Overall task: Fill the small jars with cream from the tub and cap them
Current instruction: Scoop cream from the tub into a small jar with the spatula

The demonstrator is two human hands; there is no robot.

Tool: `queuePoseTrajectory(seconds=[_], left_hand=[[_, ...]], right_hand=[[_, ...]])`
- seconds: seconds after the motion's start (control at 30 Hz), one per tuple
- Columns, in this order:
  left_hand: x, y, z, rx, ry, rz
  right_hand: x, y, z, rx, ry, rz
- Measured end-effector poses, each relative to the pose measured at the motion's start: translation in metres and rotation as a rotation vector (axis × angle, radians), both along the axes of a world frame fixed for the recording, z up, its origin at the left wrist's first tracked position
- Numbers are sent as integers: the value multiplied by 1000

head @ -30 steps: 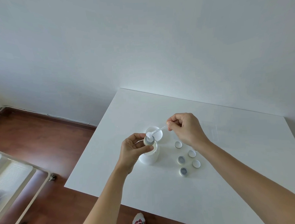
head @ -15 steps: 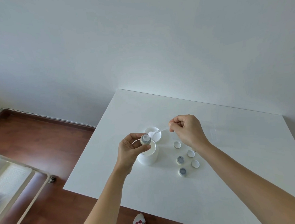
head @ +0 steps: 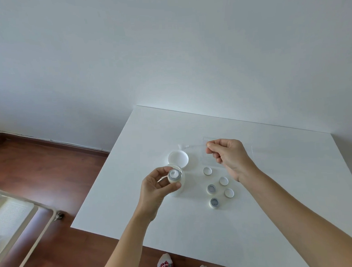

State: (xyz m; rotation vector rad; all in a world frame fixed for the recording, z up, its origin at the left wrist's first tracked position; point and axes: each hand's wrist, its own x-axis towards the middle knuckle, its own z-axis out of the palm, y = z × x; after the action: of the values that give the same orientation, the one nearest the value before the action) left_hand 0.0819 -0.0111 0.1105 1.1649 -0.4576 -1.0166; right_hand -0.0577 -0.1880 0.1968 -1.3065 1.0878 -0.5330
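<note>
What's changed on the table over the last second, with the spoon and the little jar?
The right hand drew the small spoon off the held jar, back and to the right past the tub lid; white cream now shows in the jar's mouth. The left hand kept its grip on that jar over the tub. The two empty jars and three caps stayed put.

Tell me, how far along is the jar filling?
One small jar, gripped by the left hand, already shows white cream. The right hand pinches the spatula away from it. Two open jars and three loose caps wait on the table; nothing is capped.
</note>
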Motion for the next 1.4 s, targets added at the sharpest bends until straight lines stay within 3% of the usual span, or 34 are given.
queuePoseTrajectory(seconds=[0.1, 0.27, 0.5, 0.83, 1.1, 1.4], left_hand=[[-21, 5, -10, 52, -4, -103], [-53, 11, -39, 190, -27, -195], [-65, 17, -62, 304, -34, -168], [-62, 31, -61, 315, -25, -61], [-63, 38, -63, 300, -12, -23], [-59, 41, -64, 304, 25, 29]], right_hand=[[-7, 0, -9, 90, -31, -28], [-13, 2, -30, 61, 33, -33], [2, 5, -61, -66, 165, 8], [29, -3, -84, -42, 148, 24], [42, -18, -98, -410, 328, 16], [65, -12, -138, -246, 434, -14]])
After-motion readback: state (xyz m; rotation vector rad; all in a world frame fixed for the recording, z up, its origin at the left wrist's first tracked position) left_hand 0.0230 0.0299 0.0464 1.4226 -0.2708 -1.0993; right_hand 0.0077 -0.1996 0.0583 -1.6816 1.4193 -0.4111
